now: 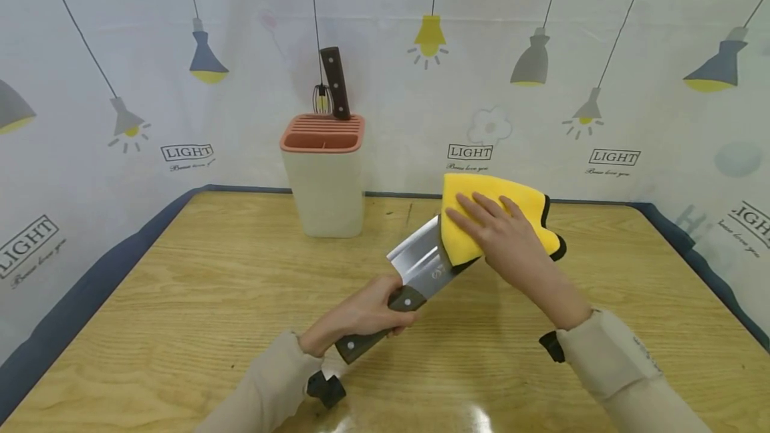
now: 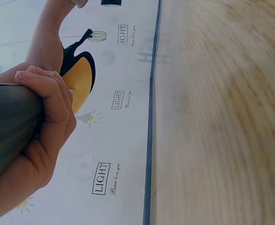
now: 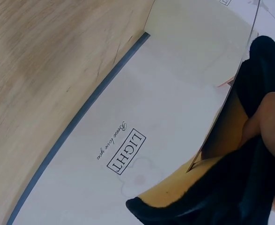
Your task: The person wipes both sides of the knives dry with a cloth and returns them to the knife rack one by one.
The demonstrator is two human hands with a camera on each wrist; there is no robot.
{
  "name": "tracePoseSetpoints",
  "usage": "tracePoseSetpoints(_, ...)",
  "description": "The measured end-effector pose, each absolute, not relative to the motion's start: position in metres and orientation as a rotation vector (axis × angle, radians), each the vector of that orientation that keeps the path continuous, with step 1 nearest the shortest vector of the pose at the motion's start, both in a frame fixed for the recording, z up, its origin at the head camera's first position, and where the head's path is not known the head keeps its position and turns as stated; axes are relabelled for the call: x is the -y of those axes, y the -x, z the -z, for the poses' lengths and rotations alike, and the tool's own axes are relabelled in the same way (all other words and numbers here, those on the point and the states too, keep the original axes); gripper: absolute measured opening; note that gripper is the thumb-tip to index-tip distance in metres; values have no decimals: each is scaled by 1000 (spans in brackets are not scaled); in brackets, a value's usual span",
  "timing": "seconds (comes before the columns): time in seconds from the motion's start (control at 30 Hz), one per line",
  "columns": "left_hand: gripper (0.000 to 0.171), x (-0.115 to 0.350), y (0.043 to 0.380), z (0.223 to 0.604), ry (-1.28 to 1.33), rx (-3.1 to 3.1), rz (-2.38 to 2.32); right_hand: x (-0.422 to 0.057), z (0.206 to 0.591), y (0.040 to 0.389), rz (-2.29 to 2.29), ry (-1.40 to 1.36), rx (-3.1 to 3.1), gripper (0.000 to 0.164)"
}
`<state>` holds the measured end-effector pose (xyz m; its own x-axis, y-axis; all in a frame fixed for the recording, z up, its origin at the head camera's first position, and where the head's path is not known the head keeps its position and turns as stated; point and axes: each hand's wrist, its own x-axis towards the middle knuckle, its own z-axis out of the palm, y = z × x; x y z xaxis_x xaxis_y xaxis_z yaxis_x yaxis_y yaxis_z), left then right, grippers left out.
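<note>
My left hand (image 1: 369,306) grips the dark riveted handle of a cleaver (image 1: 426,272), which is held above the table with its broad blade slanting up and right. In the left wrist view the fingers curl round the cleaver's handle (image 2: 11,126). A yellow cloth (image 1: 466,199) with black edging covers the far end of the blade. My right hand (image 1: 505,236) lies over the cloth, fingers on its upper face. From the right wrist view, the cloth (image 3: 212,187) folds to both sides of the blade, and the thumb (image 3: 271,124) presses from beneath. The covered blade tip is hidden.
A cream knife block (image 1: 327,196) with a salmon top (image 1: 321,132) stands at the back left of the wooden table (image 1: 180,299). One dark-handled knife (image 1: 335,82) is slotted in it. A white curtain (image 1: 385,85) printed with lamps hangs behind the table.
</note>
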<state>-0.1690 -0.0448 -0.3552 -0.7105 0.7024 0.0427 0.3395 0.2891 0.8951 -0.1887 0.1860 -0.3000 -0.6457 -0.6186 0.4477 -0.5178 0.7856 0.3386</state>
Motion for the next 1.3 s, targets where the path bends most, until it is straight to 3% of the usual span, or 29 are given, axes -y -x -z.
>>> tracePoseSetpoints(0.23,12,46,169,355,-941,-2208,-1385,-191,299,189,206,-821,2461,75)
tracePoseSetpoints(0.93,12,61,177,362,-853,-2192,-1440,-208,305,178,103,-676,2547,61)
tracePoseSetpoints(1.3,12,67,177,362,-749,-2270,-1520,-214,334,179,59,-650,2609,60)
